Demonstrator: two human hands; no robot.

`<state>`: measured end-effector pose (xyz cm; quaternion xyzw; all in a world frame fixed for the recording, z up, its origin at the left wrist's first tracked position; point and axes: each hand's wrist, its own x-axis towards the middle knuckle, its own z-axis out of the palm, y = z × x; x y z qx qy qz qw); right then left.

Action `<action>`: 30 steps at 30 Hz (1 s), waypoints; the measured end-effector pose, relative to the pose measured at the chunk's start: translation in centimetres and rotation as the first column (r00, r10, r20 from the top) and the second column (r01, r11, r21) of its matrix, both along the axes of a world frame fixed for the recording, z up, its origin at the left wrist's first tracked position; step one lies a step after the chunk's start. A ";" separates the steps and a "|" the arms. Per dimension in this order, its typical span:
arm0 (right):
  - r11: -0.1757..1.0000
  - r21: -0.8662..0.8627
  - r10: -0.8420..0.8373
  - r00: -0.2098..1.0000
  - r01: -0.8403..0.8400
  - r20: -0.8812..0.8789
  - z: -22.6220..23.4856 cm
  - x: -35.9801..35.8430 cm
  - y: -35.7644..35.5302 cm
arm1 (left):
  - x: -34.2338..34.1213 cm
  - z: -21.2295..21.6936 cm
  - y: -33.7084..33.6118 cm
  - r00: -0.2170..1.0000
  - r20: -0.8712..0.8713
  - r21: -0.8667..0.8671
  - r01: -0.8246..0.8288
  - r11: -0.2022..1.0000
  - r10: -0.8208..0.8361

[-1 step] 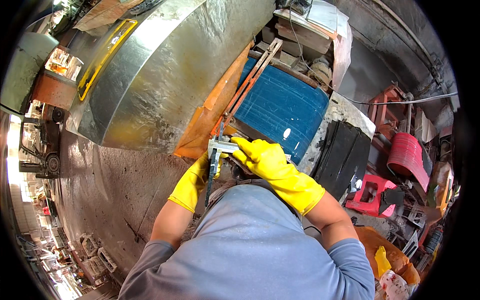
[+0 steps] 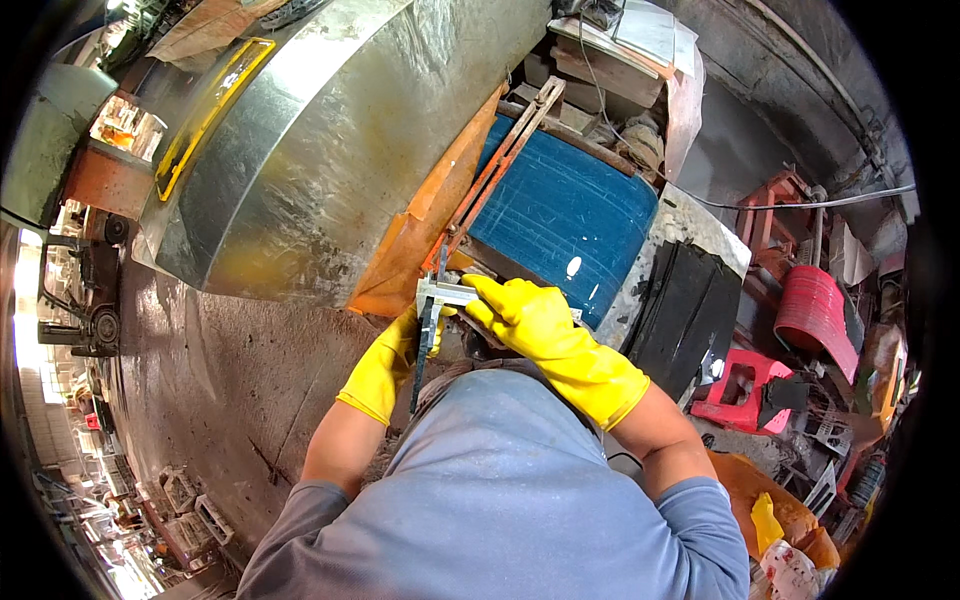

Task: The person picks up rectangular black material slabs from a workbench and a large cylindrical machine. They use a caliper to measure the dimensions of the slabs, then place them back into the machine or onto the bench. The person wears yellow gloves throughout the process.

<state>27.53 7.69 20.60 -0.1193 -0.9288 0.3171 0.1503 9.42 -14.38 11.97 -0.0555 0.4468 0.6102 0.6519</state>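
Observation:
A metal vernier caliper (image 2: 446,293) is upright in front of my body, its long dark beam pointing down toward me and its jaws toward the right. My left hand (image 2: 405,345), in a yellow rubber glove, is closed around the caliper's beam. My right hand (image 2: 525,318), gloved the same way, has its fingers curled together at the tips of the jaws. Whatever those fingers pinch is hidden behind the glove. Just beyond both hands lies the blue conveyor belt (image 2: 565,215), with a slotted orange-red metal bar (image 2: 500,175) along its left side.
A large curved metal drum or housing (image 2: 350,150) fills the upper left, edged by an orange sheet (image 2: 400,262). Black sheets (image 2: 685,315), a pink-red stool (image 2: 740,390) and a red ribbed bucket (image 2: 815,310) stand on the right. Wet concrete floor (image 2: 210,370) spreads at left.

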 end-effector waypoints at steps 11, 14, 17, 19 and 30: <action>0.999 0.025 -0.018 0.999 0.019 -0.034 -0.1 -0.7 -0.3 | 1.2 2.1 0.5 0.986 -0.158 -0.014 -0.060 0.998 0.057; 0.999 0.031 -0.026 0.999 0.027 -0.020 0.1 -1.1 -0.5 | 1.4 2.2 0.5 0.978 -0.184 -0.021 -0.103 0.994 0.098; 0.998 0.041 -0.038 0.999 0.039 -0.016 0.0 -1.3 -0.7 | 1.3 3.0 0.8 0.983 -0.162 0.033 -0.080 0.996 0.085; 0.998 0.046 -0.040 0.998 0.042 -0.042 -0.2 -1.7 -1.1 | 0.7 2.5 0.5 0.990 -0.130 0.054 -0.045 0.998 0.051; 0.971 -0.236 -0.015 0.996 0.036 0.089 1.5 -5.4 -2.6 | -1.7 -8.2 -4.4 0.939 0.344 0.269 -0.080 0.960 -0.018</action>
